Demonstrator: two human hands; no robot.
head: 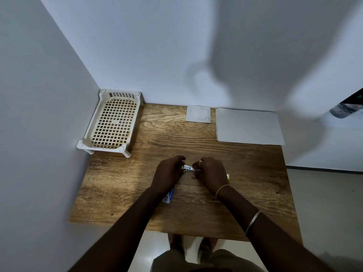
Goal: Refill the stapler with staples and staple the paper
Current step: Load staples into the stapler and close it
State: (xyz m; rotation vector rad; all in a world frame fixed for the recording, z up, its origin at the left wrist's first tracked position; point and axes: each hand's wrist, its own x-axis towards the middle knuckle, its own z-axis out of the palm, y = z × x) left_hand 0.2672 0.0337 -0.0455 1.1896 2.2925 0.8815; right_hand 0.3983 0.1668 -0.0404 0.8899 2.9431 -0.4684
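Stapler (189,168) held between both hands over the middle of the wooden table (245,173).

We see the left hand (169,173) with its fingers curled round the stapler's left end. The right hand (212,172) is curled over the right end, its fingertips pinching the metal part. Only a short silver-and-green stretch shows between them, so we cannot tell whether the stapler is opened. A small blue-and-white box (169,197) lies on the table, partly hidden under the left forearm. The stack of paper (249,126) rests at the far right of the table by the wall, well apart from the hands, with a white square pad (198,113) just beside it. We find a white lattice basket (112,122) in the far left corner.
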